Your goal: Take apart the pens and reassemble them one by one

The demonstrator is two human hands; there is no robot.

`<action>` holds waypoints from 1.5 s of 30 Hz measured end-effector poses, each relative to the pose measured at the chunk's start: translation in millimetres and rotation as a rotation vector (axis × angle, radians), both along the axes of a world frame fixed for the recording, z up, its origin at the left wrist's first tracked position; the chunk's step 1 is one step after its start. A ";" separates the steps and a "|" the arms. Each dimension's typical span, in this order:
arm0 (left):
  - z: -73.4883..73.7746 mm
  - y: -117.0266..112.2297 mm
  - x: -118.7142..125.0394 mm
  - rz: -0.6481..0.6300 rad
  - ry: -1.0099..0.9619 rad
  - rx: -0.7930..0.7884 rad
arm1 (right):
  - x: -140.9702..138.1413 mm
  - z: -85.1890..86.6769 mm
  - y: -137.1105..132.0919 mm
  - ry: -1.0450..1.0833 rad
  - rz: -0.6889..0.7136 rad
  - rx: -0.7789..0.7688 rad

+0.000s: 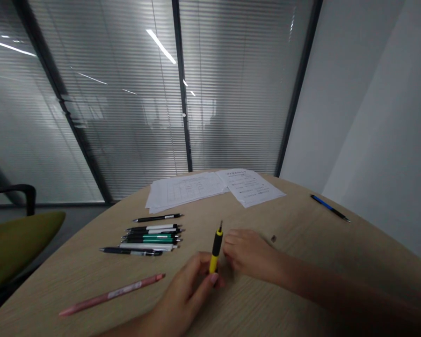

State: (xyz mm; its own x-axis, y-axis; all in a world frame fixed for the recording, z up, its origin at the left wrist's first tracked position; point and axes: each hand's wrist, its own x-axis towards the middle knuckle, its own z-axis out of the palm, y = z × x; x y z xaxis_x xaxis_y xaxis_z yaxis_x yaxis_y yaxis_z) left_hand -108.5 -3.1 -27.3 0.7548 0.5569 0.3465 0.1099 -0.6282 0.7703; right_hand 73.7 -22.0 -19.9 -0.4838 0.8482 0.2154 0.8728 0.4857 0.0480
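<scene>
Bare right grip (pixel 247 250), bare slender forearm (pixel 308 278)

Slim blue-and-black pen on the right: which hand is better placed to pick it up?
Probably the right hand, nearer the blue pen, though its grasp is hidden; the left hand holds a yellow-and-black pen.

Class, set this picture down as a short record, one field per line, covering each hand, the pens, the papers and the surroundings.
Left hand: holds a slim yellow-and-black pen, narrow end up
Right hand: curled beside that pen; any grip is hidden
Left side: group of black, white and green pens; long pink pen
Right side: slim blue-and-black pen
Papers: white printed sheets near the far edge
Surface: pale wood-grain table
Background: olive-green chair at left; glass partition with slatted blinds
</scene>
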 end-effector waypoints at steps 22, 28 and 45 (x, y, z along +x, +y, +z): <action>4.0 -6.4 -8.3 -0.118 0.079 0.499 | 8.2 70.4 -85.8 1.023 0.118 0.146; 5.1 -6.7 -7.8 -0.123 0.063 0.498 | 7.6 70.1 -85.4 0.992 0.106 0.194; 5.5 -7.6 -7.3 -0.124 0.077 0.505 | 3.0 61.0 -79.4 1.101 0.037 -0.012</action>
State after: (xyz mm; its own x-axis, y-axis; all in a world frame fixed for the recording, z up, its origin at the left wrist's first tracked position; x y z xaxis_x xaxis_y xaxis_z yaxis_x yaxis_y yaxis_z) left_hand -115.8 -10.7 -21.9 0.8382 0.2398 0.4899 0.0554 -0.9309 0.3610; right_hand 76.7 -101.4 41.1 -0.0575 0.8418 0.5367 0.4201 0.5081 -0.7519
